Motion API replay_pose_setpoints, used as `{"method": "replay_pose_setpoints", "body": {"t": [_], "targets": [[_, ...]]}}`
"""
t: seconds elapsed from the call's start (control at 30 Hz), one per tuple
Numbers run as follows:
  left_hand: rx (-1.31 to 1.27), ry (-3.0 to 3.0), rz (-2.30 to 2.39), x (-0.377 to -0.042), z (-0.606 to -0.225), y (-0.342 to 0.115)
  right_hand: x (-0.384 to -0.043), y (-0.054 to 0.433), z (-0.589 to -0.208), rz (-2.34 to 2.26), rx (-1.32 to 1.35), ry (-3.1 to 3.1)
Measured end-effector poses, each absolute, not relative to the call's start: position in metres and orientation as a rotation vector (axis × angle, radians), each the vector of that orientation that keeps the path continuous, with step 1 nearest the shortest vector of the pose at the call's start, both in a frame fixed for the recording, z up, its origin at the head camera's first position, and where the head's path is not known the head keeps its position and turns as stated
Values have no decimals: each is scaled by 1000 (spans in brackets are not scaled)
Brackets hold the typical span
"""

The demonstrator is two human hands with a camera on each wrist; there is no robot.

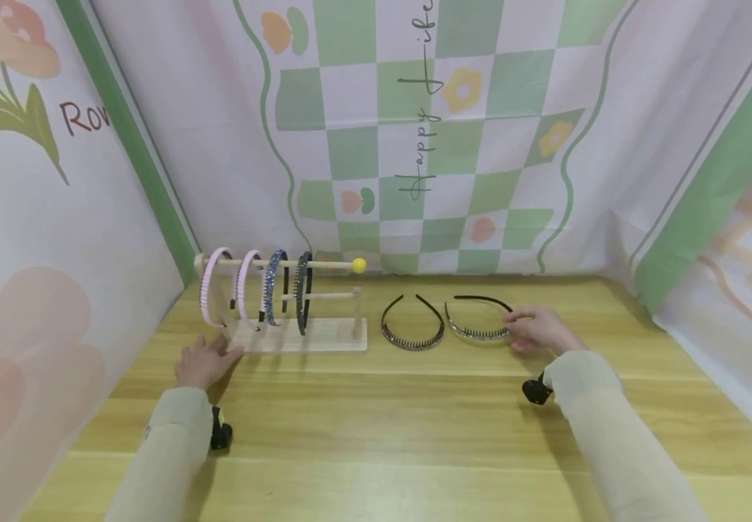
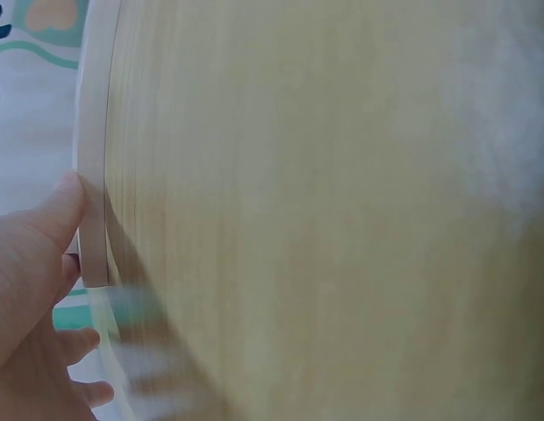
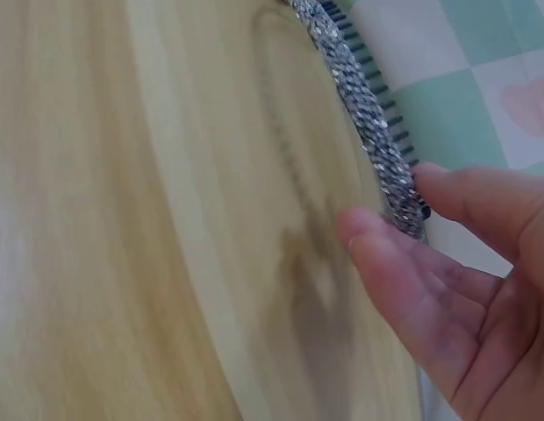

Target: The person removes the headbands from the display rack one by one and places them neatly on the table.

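My right hand (image 1: pixel 541 332) pinches a silver glittery headband (image 1: pixel 480 333) with comb teeth between thumb and fingers. In the right wrist view, the sparkly band (image 3: pixel 368 123) stands apart from its shadow on the table. My left hand (image 1: pixel 204 362) is at the left end of a wooden headband stand (image 1: pixel 336 335). Thumb and index finger hold the corner of its base (image 2: pixel 94 202), the other fingers spread out. On the stand's upper rod hang two pink headbands (image 1: pixel 208 286) (image 1: pixel 242 290), a blue glittery headband (image 1: pixel 271 286) and a black headband (image 1: pixel 302 293).
Another dark toothed headband (image 1: pixel 412 345) lies on the wooden table (image 1: pixel 376 435) between the stand and my right hand. A yellow ball (image 1: pixel 359 265) caps the rod's right end. Patterned curtains (image 1: pixel 402 145) stand behind the table and along both sides.
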State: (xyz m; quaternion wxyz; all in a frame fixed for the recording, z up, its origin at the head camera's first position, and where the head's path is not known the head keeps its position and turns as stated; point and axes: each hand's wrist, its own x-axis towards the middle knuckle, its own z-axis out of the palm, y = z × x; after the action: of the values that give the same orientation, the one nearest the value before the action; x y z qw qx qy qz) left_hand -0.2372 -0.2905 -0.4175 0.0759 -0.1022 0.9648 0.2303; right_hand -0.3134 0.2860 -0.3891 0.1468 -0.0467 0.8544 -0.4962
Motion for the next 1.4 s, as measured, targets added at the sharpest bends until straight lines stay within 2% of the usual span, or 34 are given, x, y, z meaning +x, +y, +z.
{"method": "replay_pose_setpoints", "body": {"t": [0.63, 1.4], "targets": [[-311, 2895, 682, -237, -417, -290, -316, 282, -404, -1213, -211, 2403], [-328, 2899, 654, -238, -415, -290, -314, 280, -402, -1259, -150, 2321]]}}
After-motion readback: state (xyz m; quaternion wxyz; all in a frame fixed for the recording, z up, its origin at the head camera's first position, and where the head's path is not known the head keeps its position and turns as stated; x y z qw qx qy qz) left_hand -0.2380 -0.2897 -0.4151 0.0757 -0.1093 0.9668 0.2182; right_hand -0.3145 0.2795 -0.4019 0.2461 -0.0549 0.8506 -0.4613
